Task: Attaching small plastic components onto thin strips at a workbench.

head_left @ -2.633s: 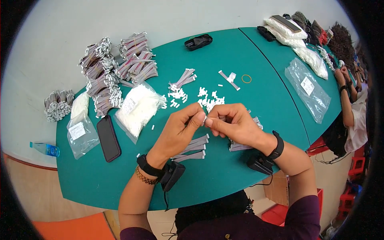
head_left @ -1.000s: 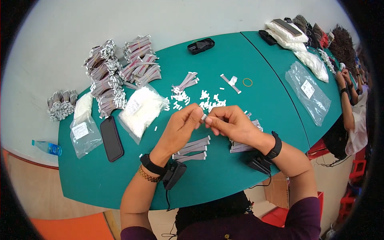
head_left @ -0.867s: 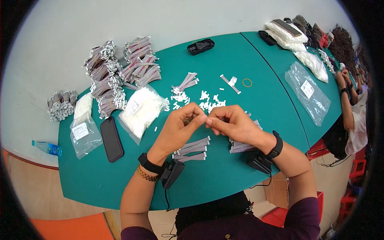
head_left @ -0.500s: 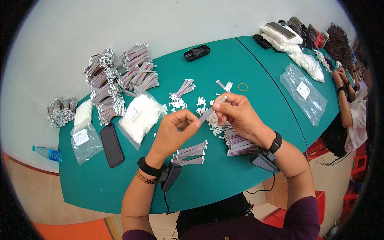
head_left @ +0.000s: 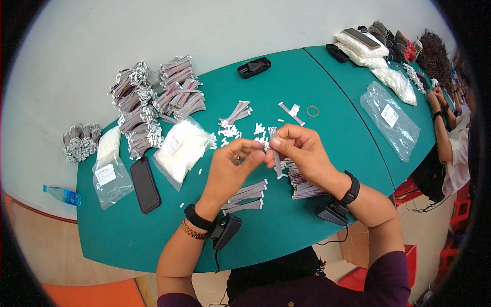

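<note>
My right hand pinches a flat grey ribbon cable between thumb and fingers. The cable stands nearly upright in the picture, with a white connector at its lower end. Close beside it, the fingertips of my left hand are drawn together; whatever they hold is hidden or too small to name. Beneath and beyond the hands lie loose white connectors. A few grey ribbon cables lie by my left wrist, and a thicker stack of cables is partly covered by my right hand.
Bundled cables are heaped at the far left, beside a bag of white pieces and a phone. A black tray stands at the back. An empty plastic bag and another person's arm are at the right.
The cable was slanted between both hands; now only my right hand holds it, turned more upright. My left fingers have let go of it. A small white piece now lies left of my left wrist.
</note>
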